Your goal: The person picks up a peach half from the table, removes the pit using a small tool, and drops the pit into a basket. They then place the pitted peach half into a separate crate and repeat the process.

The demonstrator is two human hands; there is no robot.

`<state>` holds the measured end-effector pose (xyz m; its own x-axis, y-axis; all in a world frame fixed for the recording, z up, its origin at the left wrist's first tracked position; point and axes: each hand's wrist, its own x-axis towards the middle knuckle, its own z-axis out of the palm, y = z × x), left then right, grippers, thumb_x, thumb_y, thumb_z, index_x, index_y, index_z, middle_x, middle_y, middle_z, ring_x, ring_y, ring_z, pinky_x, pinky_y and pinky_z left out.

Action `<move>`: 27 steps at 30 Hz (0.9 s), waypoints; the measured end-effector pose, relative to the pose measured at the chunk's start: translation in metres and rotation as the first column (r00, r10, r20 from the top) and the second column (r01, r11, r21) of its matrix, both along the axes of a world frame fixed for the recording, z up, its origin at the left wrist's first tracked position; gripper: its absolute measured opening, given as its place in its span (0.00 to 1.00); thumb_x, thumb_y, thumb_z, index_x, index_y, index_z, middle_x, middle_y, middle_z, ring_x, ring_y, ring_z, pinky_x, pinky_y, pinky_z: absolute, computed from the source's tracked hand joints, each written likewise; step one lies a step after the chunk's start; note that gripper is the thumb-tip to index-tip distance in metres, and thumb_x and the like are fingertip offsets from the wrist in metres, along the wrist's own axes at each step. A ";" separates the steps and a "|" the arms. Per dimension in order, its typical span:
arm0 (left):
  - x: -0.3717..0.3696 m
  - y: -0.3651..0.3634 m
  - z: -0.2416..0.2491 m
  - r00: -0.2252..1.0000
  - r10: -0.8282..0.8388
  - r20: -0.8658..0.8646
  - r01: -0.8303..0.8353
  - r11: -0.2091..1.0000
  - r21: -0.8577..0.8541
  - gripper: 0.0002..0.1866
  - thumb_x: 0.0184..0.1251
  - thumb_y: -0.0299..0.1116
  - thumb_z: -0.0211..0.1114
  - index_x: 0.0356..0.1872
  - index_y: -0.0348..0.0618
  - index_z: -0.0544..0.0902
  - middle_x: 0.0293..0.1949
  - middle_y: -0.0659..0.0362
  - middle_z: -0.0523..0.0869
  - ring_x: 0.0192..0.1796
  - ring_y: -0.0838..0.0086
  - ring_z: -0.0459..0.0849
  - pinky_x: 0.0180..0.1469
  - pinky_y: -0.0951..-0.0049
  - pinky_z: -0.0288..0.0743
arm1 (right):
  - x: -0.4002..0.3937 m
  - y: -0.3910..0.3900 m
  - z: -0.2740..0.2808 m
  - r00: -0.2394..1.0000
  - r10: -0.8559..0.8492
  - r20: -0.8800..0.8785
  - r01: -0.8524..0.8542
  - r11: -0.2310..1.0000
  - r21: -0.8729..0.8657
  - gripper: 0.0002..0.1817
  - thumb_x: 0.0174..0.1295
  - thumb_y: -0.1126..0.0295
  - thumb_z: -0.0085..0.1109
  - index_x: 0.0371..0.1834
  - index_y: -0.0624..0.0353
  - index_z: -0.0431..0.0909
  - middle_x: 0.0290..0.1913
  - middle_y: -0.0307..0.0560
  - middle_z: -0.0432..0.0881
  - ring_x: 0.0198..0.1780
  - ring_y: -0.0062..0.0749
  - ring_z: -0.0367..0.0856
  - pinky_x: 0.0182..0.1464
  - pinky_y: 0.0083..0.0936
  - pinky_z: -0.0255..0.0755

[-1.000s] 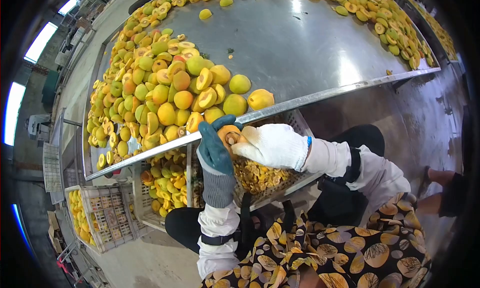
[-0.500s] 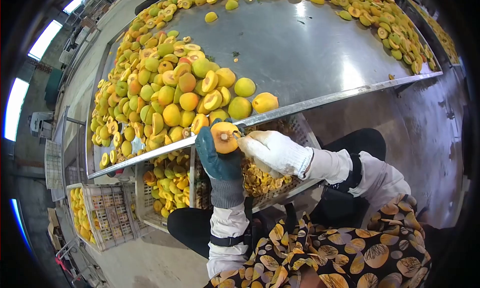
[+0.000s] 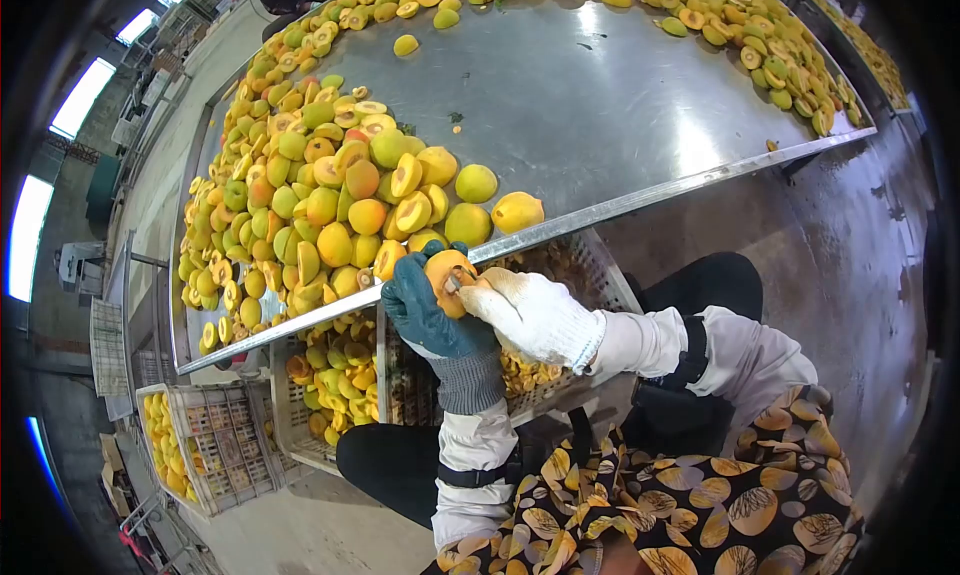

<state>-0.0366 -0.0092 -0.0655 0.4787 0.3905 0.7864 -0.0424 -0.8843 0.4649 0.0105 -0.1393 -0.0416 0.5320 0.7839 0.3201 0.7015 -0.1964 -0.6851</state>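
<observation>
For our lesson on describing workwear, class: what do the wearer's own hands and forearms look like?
The left hand wears a dark teal glove with a grey knitted cuff; the right hand wears a white knitted glove. Both forearms have loose, pale sleeves, each circled by a black band.

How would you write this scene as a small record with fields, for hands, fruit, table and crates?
Left hand: blue-green coated glove, gripping a peach half
Right hand: white knit glove, fingers at the cut face; any tool unclear
Table: metal, raised edge
Peach pile: whole-looking and halved fruit, left side of the table
Left crate: plastic, holding peaches
Middle crate: peach pieces
Crate beneath the hands: small yellow-brown scraps
</observation>
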 end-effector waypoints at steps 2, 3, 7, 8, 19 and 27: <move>0.001 -0.004 0.008 0.998 0.040 -0.040 -0.040 0.999 -0.003 0.16 0.76 0.34 0.61 0.58 0.38 0.75 0.45 0.52 0.82 0.51 0.58 0.80 0.55 0.59 0.77 | 0.000 0.000 0.009 0.992 -0.015 -0.125 0.014 1.000 -0.005 0.15 0.75 0.61 0.45 0.56 0.55 0.75 0.42 0.60 0.82 0.39 0.58 0.84 0.41 0.45 0.79; 0.001 -0.006 0.013 0.996 0.055 -0.073 -0.054 0.998 0.011 0.15 0.76 0.34 0.60 0.56 0.38 0.76 0.44 0.53 0.82 0.51 0.59 0.80 0.55 0.60 0.77 | 0.003 0.000 0.007 0.998 0.033 -0.058 -0.031 0.999 0.035 0.15 0.75 0.60 0.44 0.56 0.55 0.75 0.41 0.60 0.82 0.39 0.58 0.84 0.41 0.45 0.79; 0.001 -0.008 0.022 0.987 0.063 -0.148 -0.052 0.996 0.074 0.13 0.78 0.36 0.57 0.52 0.38 0.77 0.43 0.54 0.82 0.49 0.63 0.80 0.54 0.64 0.74 | 0.015 -0.002 0.008 0.981 0.165 -0.102 -0.160 0.986 0.050 0.15 0.75 0.59 0.44 0.52 0.56 0.76 0.40 0.60 0.83 0.39 0.58 0.83 0.41 0.44 0.78; 0.002 -0.009 0.020 0.994 -0.013 -0.112 0.008 0.999 -0.049 0.13 0.79 0.37 0.56 0.52 0.38 0.78 0.43 0.54 0.82 0.48 0.64 0.80 0.54 0.65 0.74 | 0.016 -0.002 0.009 0.964 0.183 -0.193 -0.181 0.983 0.027 0.15 0.75 0.59 0.45 0.50 0.56 0.76 0.39 0.60 0.83 0.39 0.58 0.83 0.41 0.44 0.78; -0.001 -0.015 0.029 0.929 -0.322 0.181 0.328 0.495 -0.805 0.30 0.84 0.55 0.42 0.50 0.34 0.80 0.45 0.53 0.86 0.44 0.70 0.84 0.51 0.70 0.78 | 0.014 -0.008 0.037 -0.073 0.105 -0.992 -0.141 0.983 0.114 0.31 0.71 0.35 0.49 0.27 0.53 0.73 0.14 0.34 0.68 0.10 0.21 0.62 0.11 0.22 0.56; -0.001 0.000 0.033 0.880 -0.453 0.144 0.340 0.388 -0.857 0.29 0.85 0.51 0.42 0.51 0.32 0.79 0.44 0.52 0.86 0.44 0.71 0.84 0.50 0.72 0.79 | 0.012 0.004 0.035 0.372 0.033 -0.928 -0.153 0.988 -0.026 0.30 0.73 0.36 0.47 0.29 0.53 0.73 0.13 0.34 0.67 0.09 0.21 0.63 0.10 0.22 0.54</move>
<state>-0.0381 -0.0094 -0.0326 0.8155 0.5654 0.1234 -0.1830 0.0496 0.9819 0.0222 -0.1356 -0.0068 0.3712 0.8407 -0.3943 -0.3361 -0.2742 -0.9010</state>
